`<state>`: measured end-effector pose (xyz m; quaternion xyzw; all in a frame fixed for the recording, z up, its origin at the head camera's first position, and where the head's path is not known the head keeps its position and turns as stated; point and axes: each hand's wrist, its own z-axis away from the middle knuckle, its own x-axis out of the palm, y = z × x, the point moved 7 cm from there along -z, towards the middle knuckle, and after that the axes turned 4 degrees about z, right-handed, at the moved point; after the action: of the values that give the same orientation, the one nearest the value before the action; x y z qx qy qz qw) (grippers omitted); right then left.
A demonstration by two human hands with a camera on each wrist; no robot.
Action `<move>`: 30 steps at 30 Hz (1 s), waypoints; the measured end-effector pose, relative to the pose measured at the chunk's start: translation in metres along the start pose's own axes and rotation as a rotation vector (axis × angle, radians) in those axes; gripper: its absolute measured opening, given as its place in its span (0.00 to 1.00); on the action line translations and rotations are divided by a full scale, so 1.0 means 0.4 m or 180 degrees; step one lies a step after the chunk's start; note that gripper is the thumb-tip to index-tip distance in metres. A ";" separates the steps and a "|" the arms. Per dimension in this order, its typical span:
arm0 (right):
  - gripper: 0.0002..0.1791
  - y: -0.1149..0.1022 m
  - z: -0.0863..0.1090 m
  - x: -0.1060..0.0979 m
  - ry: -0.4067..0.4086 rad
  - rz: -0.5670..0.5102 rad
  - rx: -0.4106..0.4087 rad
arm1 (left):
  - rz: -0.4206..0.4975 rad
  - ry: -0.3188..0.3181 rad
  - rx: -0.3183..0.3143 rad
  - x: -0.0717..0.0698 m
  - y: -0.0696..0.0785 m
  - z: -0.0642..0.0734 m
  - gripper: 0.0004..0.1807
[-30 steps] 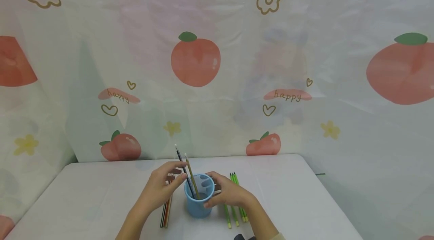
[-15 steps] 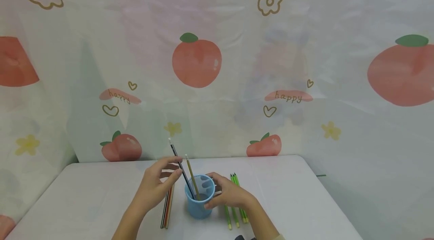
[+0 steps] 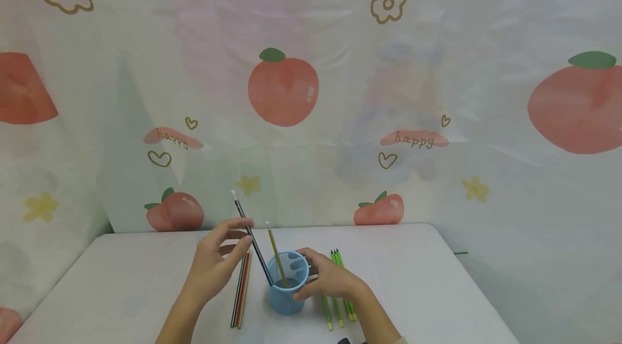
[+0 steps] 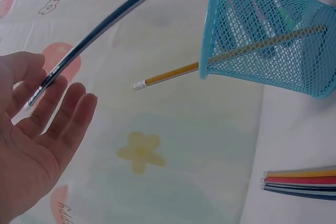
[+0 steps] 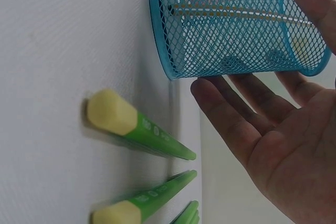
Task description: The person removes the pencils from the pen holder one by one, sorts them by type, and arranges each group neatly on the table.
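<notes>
My left hand (image 3: pixel 211 263) pinches a dark pencil (image 3: pixel 243 212) between thumb and fingers, its white-tipped end pointing up and leftward. In the left wrist view the lower end of this dark pencil (image 4: pixel 105 23) is outside the mouth of a blue mesh pencil cup (image 4: pixel 273 61). A yellow pencil (image 3: pixel 275 249) stands inside the cup, leaning on its rim. The cup (image 3: pixel 285 301) is upright on the table, and my right hand (image 3: pixel 335 279) grips its right side. In the right wrist view the fingers (image 5: pixel 226 116) are around the mesh wall, with the thumb opposite.
Left of the cup, several coloured pencils (image 3: pixel 240 295) lie side by side on the white table (image 3: pixel 146 279). Several green pencils (image 3: pixel 336 309) lie to the right, partly under my right forearm. A dark object (image 3: pixel 344 341) shows at the bottom edge. A fruit-print cloth (image 3: pixel 311 182) hangs behind.
My left hand has moved up and leftward, drawing the dark pencil out of the cup. The right hand, the cup and the yellow pencil have stayed in place.
</notes>
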<state>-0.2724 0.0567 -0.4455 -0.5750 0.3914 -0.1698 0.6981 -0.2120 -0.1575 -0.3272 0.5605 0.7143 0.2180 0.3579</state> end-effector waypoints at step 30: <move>0.42 -0.001 0.002 0.001 -0.0016 -0.0060 -0.0001 | 0.0512 0.0118 -0.0877 -0.047 -0.066 0.000 0.20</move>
<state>-0.2717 0.0569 -0.4451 -0.5791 0.3843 -0.1749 0.6974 -0.2267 -0.1828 -0.3408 0.5574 0.6369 0.3522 0.3996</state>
